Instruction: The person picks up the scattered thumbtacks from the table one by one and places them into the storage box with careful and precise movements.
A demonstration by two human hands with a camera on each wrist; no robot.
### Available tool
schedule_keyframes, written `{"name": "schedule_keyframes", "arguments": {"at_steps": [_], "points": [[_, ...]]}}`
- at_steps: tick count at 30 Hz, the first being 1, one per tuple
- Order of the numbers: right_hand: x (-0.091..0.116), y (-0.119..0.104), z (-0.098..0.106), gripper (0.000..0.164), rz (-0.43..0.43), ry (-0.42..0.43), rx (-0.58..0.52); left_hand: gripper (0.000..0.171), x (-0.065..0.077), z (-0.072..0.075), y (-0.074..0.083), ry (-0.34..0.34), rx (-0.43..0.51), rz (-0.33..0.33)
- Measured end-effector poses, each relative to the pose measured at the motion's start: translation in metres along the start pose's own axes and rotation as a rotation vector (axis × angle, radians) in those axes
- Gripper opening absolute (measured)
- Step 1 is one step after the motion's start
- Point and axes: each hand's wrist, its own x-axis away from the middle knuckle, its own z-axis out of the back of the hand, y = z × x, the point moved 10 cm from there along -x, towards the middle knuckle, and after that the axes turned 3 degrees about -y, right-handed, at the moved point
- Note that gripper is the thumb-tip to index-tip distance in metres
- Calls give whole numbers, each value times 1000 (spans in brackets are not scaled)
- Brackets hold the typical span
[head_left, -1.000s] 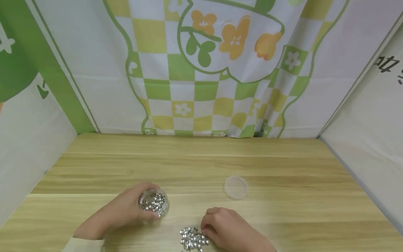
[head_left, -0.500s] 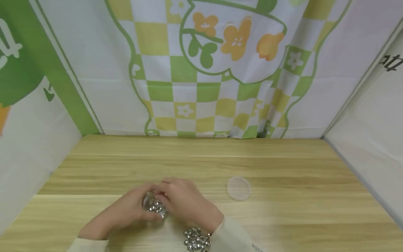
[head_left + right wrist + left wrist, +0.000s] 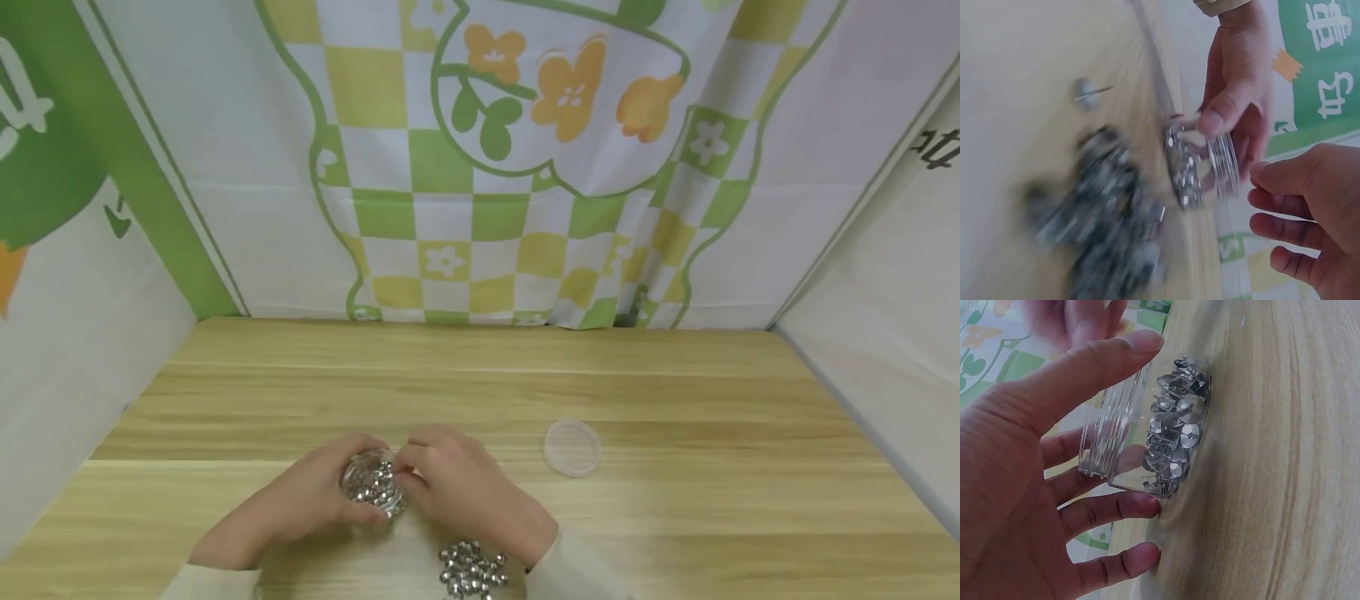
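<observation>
Near the front of the counter (image 3: 712, 500), left of centre, L hand (image 3: 324, 483) grips a clear jar (image 3: 1113, 425), thumb on one side, fingers round the other, mouth up & no lid on. Prob. held so it won't slide or tip while R hand (image 3: 453, 475) works over the opening; a grip on the sides also leaves the top free. Silver tacks (image 3: 1169, 428) fill the lower part, heads & pins every which way. Can't tell if the base fully touches the counter.

R hand is right at the rim, fingers loosely bent, thumb tip apart from fingertips; nothing seen pinched betw. them in the right wrist view, tho a tiny tack could be hidden. Loose tack pile (image 3: 471, 571) sits on the counter just beside the R wrist, prob. kept near the jar for a short reach; blurry in the right wrist view, w/ one stray tack (image 3: 1087, 94) apart from it. Round clear lid (image 3: 572, 448) lies flat off to the right, well apart from jar & pile, prob. parked there so neither hand knocks it.
</observation>
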Motion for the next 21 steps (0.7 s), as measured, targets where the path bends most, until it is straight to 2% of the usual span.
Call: {"name": "schedule_keyframes", "arguments": {"at_steps": [3, 7, 11, 15, 21], "points": [[30, 9, 8, 6, -21, -12, -16, 74, 0, 1, 1, 2, 6, -11], [72, 18, 13, 7, -46, -74, -70, 75, 0, 0, 1, 1, 12, -10], [102, 21, 13, 6, -39, -135, -158, 76, -1, 0, 1, -1, 9, -3], [115, 23, 12, 8, -22, -156, -184, 76, 0, 0, 1, 3, -5, 11], [121, 27, 9, 9, -28, -172, -200, 76, 0, 0, 0, 8, -2, 23]]}}
